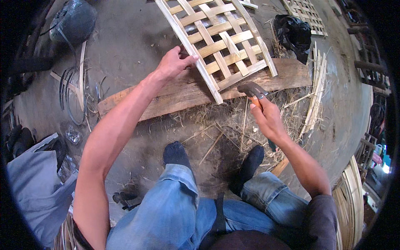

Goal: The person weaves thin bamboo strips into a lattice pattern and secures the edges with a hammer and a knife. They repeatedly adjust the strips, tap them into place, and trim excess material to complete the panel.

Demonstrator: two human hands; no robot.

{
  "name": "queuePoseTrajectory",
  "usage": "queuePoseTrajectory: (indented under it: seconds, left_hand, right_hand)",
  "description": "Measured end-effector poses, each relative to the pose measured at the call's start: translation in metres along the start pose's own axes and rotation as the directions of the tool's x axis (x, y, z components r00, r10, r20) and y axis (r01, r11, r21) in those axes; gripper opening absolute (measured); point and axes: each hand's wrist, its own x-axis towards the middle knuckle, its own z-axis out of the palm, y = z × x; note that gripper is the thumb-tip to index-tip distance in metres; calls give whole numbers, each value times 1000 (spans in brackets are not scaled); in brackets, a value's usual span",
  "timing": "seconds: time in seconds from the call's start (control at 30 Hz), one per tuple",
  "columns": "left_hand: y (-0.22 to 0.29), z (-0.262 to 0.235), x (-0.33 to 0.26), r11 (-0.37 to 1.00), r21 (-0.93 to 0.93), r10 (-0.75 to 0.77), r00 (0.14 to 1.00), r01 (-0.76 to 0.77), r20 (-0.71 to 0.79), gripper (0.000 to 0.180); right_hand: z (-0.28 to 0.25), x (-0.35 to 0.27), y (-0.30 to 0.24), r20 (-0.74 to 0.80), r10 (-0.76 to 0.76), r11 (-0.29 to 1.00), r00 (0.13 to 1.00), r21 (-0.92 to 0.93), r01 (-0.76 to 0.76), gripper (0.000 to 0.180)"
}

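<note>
A woven lattice panel [212, 47] of pale flat strips, framed by side rails, rests with its near end over a rough wooden plank [166, 100] on the ground. My left hand [177, 62] grips the panel's left rail, thumb on top and fingers partly hidden behind it. In my right hand [267, 118] is a hammer [253, 90] with a dark metal head and an orange-brown handle. Its head is just off the panel's near right corner, above the plank's front edge; I cannot tell whether it touches anything.
Black plastic bag [293, 35] and a second lattice panel [308, 16] lie far right. Pale strips [317, 89] and shavings cover the ground at right. A plastic-wrapped bundle [74, 23] and loose black strapping [68, 93] lie left; grey cloth [37, 179] hangs nearer.
</note>
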Motion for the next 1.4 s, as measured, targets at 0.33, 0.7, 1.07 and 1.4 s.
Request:
queuePoseTrajectory:
  seconds: [0.33,0.7,1.07,1.4]
  left_hand:
    - [-3,2,3,965,256,20,989,-58,149,56]
    - [25,17,-24,983,-67,170,985,-170,-4,58]
    - [-22,60,-158,824,-550,-262,953,137,-156,53]
    - [-10,86,-144,754,-577,-425,903,314,-64,40]
  right_hand:
    - [22,-5,5,-21,-112,993,994,30,112,17]
    - [28,-14,7,-186,-9,966,982,252,56,11]
    - [15,-9,18,-420,6,903,907,393,176,20]
    - [17,-3,19,-222,-61,943,973,306,129,23]
